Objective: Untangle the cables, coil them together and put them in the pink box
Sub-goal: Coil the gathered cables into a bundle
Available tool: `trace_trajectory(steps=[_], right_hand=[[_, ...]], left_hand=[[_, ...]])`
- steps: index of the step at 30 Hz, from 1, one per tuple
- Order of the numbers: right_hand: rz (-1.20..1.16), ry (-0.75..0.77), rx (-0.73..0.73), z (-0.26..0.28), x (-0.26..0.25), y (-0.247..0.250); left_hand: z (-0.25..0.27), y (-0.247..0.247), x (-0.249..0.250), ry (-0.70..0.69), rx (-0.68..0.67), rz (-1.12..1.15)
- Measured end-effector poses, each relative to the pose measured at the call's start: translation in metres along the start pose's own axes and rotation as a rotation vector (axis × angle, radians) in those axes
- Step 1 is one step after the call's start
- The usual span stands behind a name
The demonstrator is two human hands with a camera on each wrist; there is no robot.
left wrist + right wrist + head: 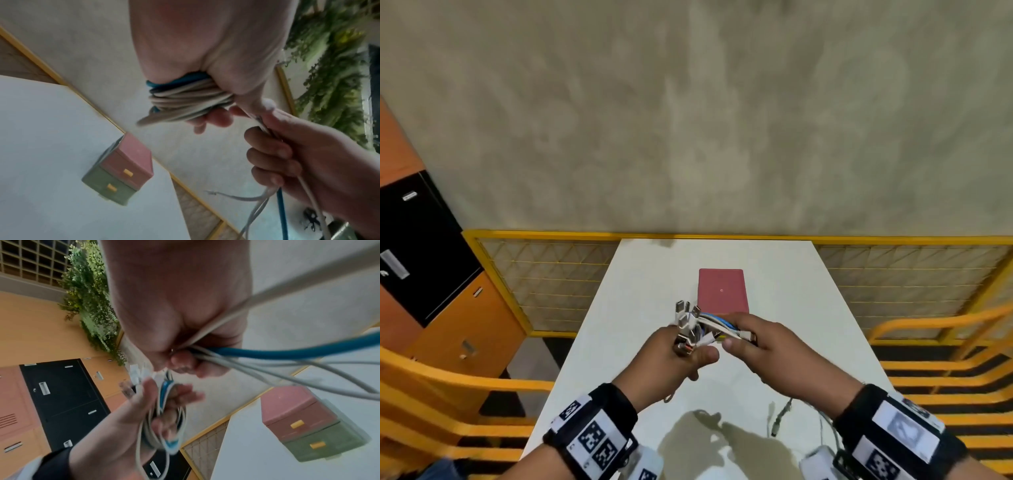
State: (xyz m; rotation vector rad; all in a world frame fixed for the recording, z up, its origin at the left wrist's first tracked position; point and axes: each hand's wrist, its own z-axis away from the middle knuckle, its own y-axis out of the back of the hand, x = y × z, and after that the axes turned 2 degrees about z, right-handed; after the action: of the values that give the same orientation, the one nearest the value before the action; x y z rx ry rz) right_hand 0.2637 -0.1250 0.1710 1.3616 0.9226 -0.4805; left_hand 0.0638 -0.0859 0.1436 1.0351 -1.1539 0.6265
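Above the white table (640, 294), my left hand (683, 358) grips a coil of white and blue cables (185, 99) wound round its fingers. Several plugs (685, 317) stick up from that coil. Just to the right, my right hand (744, 339) is curled round the loose strands (257, 360) that run on from the coil. Those strands trail down to the near table edge, where a plug end (779, 416) lies. The pink box (722, 291) stands just beyond my hands, its pink drawer (127, 164) stacked on a green drawer (107, 188), both closed.
A yellow mesh fence (544, 274) runs behind and beside the table. Orange and black lockers (431, 260) stand at the left, and orange rails (941, 356) flank the table on both sides. Green foliage (90, 293) hangs nearby.
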Motion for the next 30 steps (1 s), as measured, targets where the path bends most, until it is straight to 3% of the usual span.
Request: trace_trajectory(steps=[3, 7, 11, 16, 24, 26, 30], right_hand=[[-0.056, 0.102, 0.125, 0.012, 0.004, -0.008], [-0.175, 0.199, 0.292, 0.021, 0.005, -0.017], [-0.107, 0.216, 0.367, 0.023, 0.003, -0.017], [0.168, 0.346, 0.371, 0.023, -0.006, -0.028], [0.290, 0.374, 0.337, 0.022, -0.019, -0.042], [0.254, 0.352, 0.308, 0.022, -0.017, -0.046], [-0.041, 0.245, 0.291, 0.027, -0.011, -0.056]], left_hand=[[-0.002, 0.002, 0.009, -0.121, 0.126, 0.181], [-0.010, 0.006, 0.011, -0.137, 0.300, 0.542], [-0.009, 0.005, 0.015, -0.103, 0.281, 0.649], [-0.006, -0.008, 0.033, -0.044, 0.223, 0.896], [-0.003, -0.017, 0.052, -0.035, 0.127, 1.076], [-0.004, -0.019, 0.050, -0.031, 0.120, 1.083], [-0.007, -0.015, 0.053, -0.038, 0.106, 1.105]])
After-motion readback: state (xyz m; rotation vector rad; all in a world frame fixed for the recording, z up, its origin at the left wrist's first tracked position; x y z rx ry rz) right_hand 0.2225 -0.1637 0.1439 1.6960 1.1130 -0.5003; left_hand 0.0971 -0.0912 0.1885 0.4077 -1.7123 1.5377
